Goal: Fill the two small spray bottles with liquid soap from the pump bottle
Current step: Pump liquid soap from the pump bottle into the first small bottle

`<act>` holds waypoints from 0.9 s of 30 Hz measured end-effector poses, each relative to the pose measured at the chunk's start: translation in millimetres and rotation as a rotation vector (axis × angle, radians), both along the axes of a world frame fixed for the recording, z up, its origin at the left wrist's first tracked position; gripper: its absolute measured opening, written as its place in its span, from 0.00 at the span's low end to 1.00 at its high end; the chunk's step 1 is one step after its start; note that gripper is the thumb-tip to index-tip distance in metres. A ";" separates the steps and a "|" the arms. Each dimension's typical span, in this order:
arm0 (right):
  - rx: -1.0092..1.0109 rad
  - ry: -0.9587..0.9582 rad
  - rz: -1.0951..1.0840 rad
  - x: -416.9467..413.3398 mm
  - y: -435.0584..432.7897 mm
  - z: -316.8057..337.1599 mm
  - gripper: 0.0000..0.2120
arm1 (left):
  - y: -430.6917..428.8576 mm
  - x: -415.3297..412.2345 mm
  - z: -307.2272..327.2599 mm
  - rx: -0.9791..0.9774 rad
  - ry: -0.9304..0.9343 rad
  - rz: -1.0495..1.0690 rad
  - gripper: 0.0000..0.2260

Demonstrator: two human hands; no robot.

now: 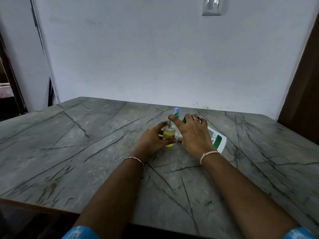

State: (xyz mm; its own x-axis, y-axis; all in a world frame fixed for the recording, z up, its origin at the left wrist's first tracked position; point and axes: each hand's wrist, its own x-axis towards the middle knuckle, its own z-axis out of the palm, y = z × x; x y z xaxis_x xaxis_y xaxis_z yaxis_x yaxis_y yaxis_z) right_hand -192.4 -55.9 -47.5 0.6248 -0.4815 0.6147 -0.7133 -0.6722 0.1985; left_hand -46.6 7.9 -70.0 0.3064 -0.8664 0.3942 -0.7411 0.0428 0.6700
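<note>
Head view, single entry.

1. Spray bottle (168, 135): small, clear, upright on the table (86, 135), centre of the far half. Yellow soap fills most of its body. Its neck is open, with no sprayer fitted, evidently so that it can take soap.
2. Left hand (151, 140): thumb and fingers pinch the spray bottle by its sides, low on the body. This probably steadies a light container that would tip under the spout.
3. Pump bottle (216, 139): white with a green label. It leans over to the right of the spray bottle, base toward the near right and top toward the open neck. Whether the base rests on the table cannot be told.
4. Pump head (183, 120): green and mostly covered. Its spout (169, 121) sits at the mouth of the spray bottle, aimed to deliver into it.
5. Right hand (193, 133): palm down, fingers curled over the pump head, forefinger stretched along the spout. This looks like a hold for pressing while keeping aim. The thumb is hidden.
6. Blue cap (177, 110): just behind the forefinger, likely the second spray bottle. Its body is hidden, so its fill level is unknown.
7. White piece (179, 137): on the table between the hands, possibly the removed sprayer.

Status, by judgement: the first bottle is nearly full.
</note>
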 end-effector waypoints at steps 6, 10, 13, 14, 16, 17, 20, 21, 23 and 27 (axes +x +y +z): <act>-0.029 0.000 -0.022 6.6 -0.6 3.0 0.35 | 0.5 0.3 0.8 0.002 0.018 -0.010 0.34; -0.031 -0.009 -0.021 7.7 -0.1 2.7 0.35 | -0.6 -0.1 1.1 0.020 0.007 -0.003 0.35; -0.036 0.001 -0.018 4.4 1.4 1.1 0.36 | -0.5 -0.4 0.3 0.018 0.008 0.003 0.35; -0.038 0.004 -0.018 3.4 1.5 0.5 0.37 | -0.5 -0.3 0.4 0.017 0.003 0.004 0.35; -0.038 0.015 -0.022 2.3 1.0 -0.9 0.39 | -0.2 -0.2 0.8 0.016 -0.002 0.008 0.35; -0.040 0.016 -0.025 2.2 0.6 -1.5 0.39 | 0.0 -0.2 0.7 0.015 -0.003 0.010 0.35; -0.042 0.004 -0.027 5.1 -1.1 -1.4 0.38 | 0.6 -0.2 0.7 0.013 -0.005 0.010 0.35; -0.042 -0.001 -0.026 6.3 -1.5 -0.8 0.37 | 0.7 0.1 0.6 0.014 -0.003 0.008 0.35; -0.041 -0.007 -0.022 7.8 -2.3 0.3 0.36 | 0.4 -0.1 0.8 0.012 -0.004 0.009 0.35; -0.033 -0.013 -0.018 7.5 -1.9 -0.4 0.35 | 0.1 -0.8 1.4 0.018 -0.009 0.005 0.35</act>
